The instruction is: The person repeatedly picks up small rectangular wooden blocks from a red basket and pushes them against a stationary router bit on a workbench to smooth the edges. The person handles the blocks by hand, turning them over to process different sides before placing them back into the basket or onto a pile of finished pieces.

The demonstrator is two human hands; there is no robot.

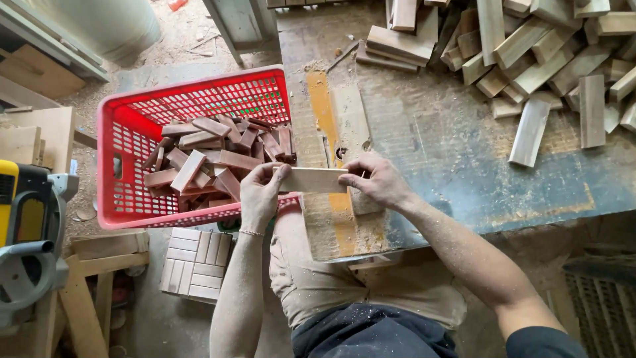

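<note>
Both hands grip one pale flat wood block point(311, 179), left hand point(260, 193) and right hand point(376, 181) at opposite ends; red mesh plastic crate point(109, 142) of reddish offcuts point(218, 162) just left.

The pile of pale wood blocks point(550, 59) runs off the top and right edges; the yellow saw point(26, 232) is cut off at left, perhaps a mitre saw.

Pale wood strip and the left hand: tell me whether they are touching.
Touching. The head view shows the left hand gripping one end of the pale wood strip, fingertips on its edge; the right hand grips the other end.
</note>
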